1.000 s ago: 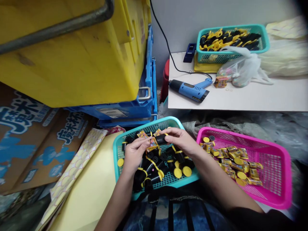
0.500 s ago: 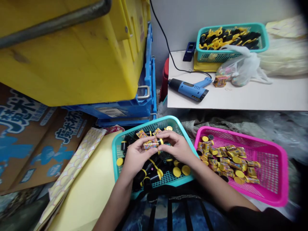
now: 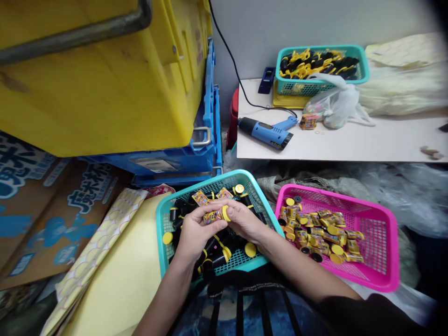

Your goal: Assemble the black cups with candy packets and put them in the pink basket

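Between my two hands is a small bottle (image 3: 213, 216) with a colourful printed sleeve and a yellow cap. My left hand (image 3: 192, 231) grips the sleeved body with thumb and fingers. My right hand (image 3: 247, 220) is closed around the capped end, its thumb close to the cap. Both hands are over a teal basket (image 3: 160, 242) that holds several black bottles (image 3: 221, 258) with yellow caps. Two flat printed sleeves (image 3: 200, 198) lie among them, just beyond my fingers. Part of the basket's contents is hidden under my hands.
To the right stands a pink basket (image 3: 381, 233) with many sleeved bottles (image 3: 324, 228). A white table (image 3: 336, 147) behind carries a blue heat gun (image 3: 268, 134), a plastic bag (image 3: 341, 105) and another teal basket (image 3: 322, 86). Stacked yellow (image 3: 105, 102) and blue crates (image 3: 168, 161) rise at the left.
The bottle has turned so its yellow cap faces more toward me, and my right hand has closed in around it. The view has shifted slightly to the right.
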Action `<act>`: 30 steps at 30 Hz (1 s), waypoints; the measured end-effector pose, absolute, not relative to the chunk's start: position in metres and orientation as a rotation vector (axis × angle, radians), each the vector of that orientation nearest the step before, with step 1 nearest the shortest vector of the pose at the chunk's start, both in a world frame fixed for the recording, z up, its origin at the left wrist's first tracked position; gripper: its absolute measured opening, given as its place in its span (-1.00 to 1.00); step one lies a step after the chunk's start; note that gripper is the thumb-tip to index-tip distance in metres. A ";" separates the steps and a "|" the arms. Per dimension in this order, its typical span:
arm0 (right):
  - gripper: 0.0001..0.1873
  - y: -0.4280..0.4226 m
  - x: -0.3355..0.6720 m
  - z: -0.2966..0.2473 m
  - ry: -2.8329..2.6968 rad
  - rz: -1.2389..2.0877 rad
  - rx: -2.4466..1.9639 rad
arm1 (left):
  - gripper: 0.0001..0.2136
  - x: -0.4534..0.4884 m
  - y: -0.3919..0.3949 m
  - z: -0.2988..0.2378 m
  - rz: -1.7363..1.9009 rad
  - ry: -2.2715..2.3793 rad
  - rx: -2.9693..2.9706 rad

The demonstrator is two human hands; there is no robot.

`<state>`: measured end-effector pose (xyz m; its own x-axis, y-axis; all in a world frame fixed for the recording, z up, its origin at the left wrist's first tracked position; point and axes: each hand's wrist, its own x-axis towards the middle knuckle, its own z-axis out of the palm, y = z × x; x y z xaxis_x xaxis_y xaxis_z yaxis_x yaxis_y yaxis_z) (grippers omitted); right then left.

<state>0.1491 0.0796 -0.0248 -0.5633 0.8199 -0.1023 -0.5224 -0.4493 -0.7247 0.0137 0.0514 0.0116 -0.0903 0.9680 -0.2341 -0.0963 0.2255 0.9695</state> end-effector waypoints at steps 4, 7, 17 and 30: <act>-0.51 0.078 0.154 -0.030 -0.854 2.046 -0.580 | -0.72 0.014 0.051 0.011 1.164 1.329 0.991; -0.52 0.075 0.161 -0.024 -0.896 2.078 -0.625 | -0.73 0.015 0.049 0.017 1.150 1.300 1.053; -0.32 0.069 0.153 -0.031 -0.845 2.055 -0.619 | -0.73 0.017 0.046 0.022 1.077 1.437 1.268; -0.50 0.044 0.317 -0.003 -1.686 0.637 -1.978 | -0.82 0.011 0.060 -0.003 0.972 1.578 1.910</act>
<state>0.3170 0.0438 -0.0031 0.1408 0.9888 -0.0503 0.7750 -0.1417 -0.6159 0.0111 0.0598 -0.0029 0.0851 0.9716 0.2209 0.6342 -0.2238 0.7401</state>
